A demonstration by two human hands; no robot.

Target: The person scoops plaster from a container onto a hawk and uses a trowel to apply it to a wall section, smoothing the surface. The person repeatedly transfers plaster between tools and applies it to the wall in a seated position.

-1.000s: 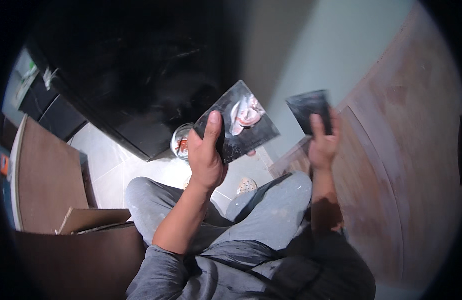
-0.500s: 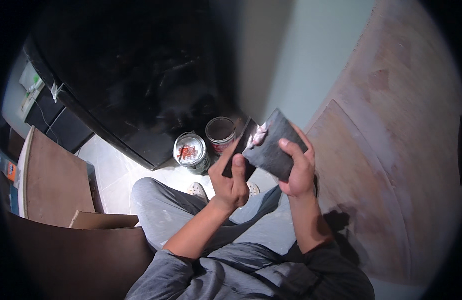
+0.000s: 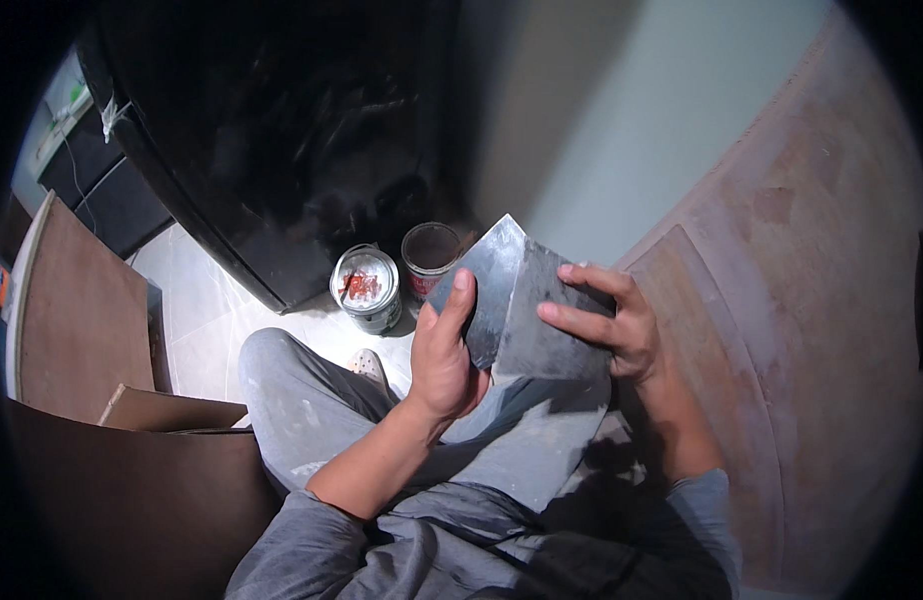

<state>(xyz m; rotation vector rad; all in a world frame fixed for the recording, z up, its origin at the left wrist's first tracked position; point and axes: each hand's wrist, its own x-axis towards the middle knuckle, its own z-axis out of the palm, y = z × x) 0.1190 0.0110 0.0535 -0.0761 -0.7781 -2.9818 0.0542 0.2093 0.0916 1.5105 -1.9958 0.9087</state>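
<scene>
My left hand (image 3: 444,350) grips a flat grey metal scraper blade (image 3: 485,285), thumb along its face. My right hand (image 3: 612,322) holds a second grey metal blade (image 3: 544,325), with its fingers spread over the right edge. The two blades meet edge to face in front of my knees, forming a shallow V. Both faces look dull and smeared. On the floor just beyond the blades stand two small cans. One can has a red-stained lid (image 3: 367,288) and the other is an open dark can (image 3: 430,252).
A glossy black cabinet (image 3: 282,130) fills the upper left. A brown board wall (image 3: 802,300) curves along the right, with a pale green wall (image 3: 662,120) above it. A cardboard box (image 3: 167,410) and a wooden panel (image 3: 77,300) stand at my left on white floor tiles (image 3: 197,300).
One second ago my hands were apart, each holding a blade, with a pale smear on the left one. They came together, and the blades now press against each other.
</scene>
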